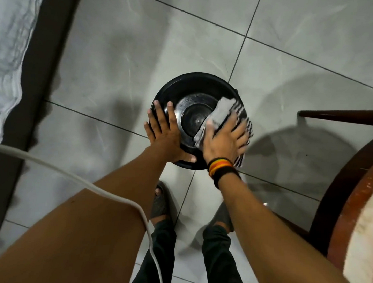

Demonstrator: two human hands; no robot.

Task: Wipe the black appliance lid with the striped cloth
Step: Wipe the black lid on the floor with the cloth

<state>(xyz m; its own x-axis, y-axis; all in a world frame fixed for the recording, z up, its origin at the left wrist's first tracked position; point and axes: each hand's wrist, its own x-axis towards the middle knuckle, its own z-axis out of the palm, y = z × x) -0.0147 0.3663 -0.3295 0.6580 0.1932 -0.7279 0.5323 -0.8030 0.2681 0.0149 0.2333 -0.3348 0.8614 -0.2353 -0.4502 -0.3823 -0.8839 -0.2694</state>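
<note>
A round black appliance lid point(192, 88) with a shiny metal ring and dark centre stands on the tiled floor in the middle of the head view. My left hand point(164, 131) lies flat on its left rim, fingers spread, thumb along the near edge. My right hand point(226, 138) presses the grey-and-black striped cloth point(223, 113) onto the lid's right side; the hand is blurred. Part of the cloth hangs over the right rim. A striped band sits on my right wrist.
A white cable point(106, 195) crosses over my left forearm. A dark wooden chair with a red-edged seat point(349, 202) stands at the right. A dark bed frame with pale bedding point(9, 58) runs along the left. My feet in grey slippers point(160, 202) stand below the lid.
</note>
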